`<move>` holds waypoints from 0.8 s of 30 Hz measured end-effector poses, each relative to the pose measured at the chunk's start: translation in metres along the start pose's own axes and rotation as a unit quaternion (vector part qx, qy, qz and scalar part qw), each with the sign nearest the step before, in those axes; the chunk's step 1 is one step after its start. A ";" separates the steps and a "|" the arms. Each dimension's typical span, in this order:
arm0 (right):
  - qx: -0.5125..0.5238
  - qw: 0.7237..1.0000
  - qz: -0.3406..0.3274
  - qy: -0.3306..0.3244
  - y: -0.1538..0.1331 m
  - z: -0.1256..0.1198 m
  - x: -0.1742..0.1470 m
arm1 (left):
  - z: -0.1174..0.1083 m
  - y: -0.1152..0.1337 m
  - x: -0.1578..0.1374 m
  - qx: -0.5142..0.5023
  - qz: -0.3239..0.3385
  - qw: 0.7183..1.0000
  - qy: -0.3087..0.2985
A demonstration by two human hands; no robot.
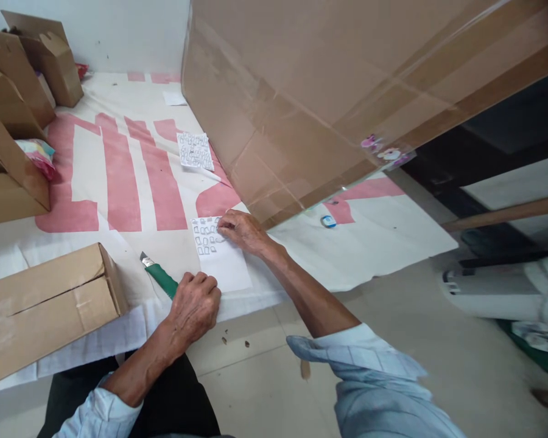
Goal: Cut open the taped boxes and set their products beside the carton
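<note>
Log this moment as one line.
left hand: curled at green knife; right hand: on paper with drawn shapes; brown box: left of knife

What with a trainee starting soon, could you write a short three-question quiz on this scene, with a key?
1. Which hand is nearer the knife?
2. True or false: the paper under the right hand is partly blank.
3. The knife's handle is: A) red, B) green, C) yellow.

Key: 1, the left hand; 2, true; 3, B.
</note>
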State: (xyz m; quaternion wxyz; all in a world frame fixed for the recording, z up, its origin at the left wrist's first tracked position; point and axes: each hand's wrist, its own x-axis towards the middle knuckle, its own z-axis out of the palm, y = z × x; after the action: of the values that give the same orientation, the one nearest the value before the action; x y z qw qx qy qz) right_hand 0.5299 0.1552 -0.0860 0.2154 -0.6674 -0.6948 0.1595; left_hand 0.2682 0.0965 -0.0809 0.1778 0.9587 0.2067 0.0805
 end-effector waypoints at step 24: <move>-0.125 0.992 -0.013 -0.011 -0.004 -0.004 -0.002 | -0.001 0.000 0.002 0.002 -0.003 1.000 -0.020</move>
State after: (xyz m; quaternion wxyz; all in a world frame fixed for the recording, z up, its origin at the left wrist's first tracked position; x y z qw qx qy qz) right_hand 0.5288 0.1523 -0.0811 0.1246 -0.6782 -0.7203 0.0756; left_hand 0.2695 0.0975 -0.0796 0.1801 0.9600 0.2059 0.0599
